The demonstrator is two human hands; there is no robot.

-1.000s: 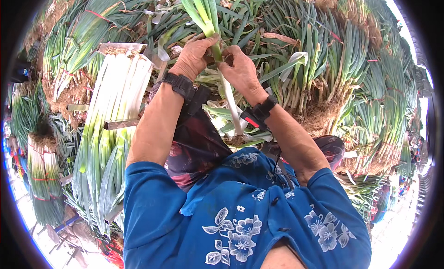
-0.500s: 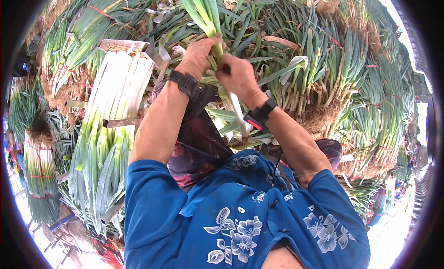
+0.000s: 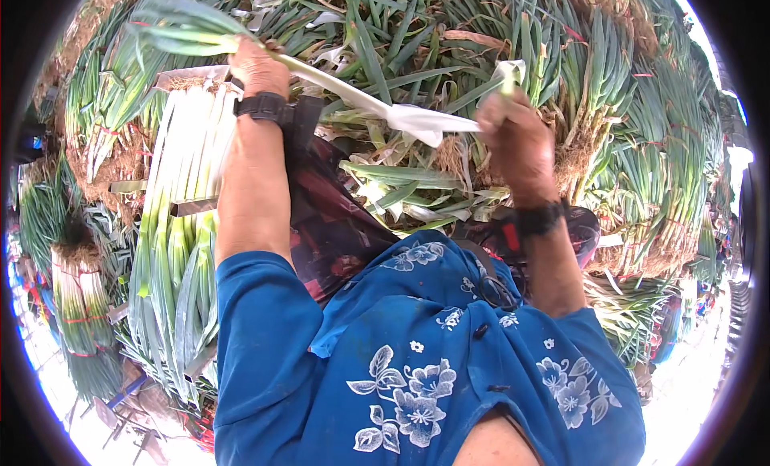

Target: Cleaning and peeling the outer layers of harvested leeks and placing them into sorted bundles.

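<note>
Fingers of the left hand [image 3: 261,71] wrapped round a long green onion [image 3: 325,79], right-hand fingers curled on pale skin

The left forearm reaches nearly straight out, the hand farther forward than its partner, gripping the onion around where green leaves meet white shaft. The leaves fan toward the upper left; the shaft slants rightward, between the hands and above the loose trimmings [image 3: 401,177]. The right hand [image 3: 521,149], blurred and well apart from the left, is bent inward in a fist, its fingers pinching the far end of a strip of pale skin [image 3: 421,123]. Exactly where shaft gives way to skin cannot be told. Black wristbands [image 3: 263,107] circle both wrists; any marking on them is too small to read. The blue shirt [image 3: 321,386] carries white flower prints. Beside the left forearm, white-shafted onions [image 3: 188,141] lie in a metal rack [image 3: 196,207]; rooted bundles [image 3: 553,89] crowd the right.
</note>
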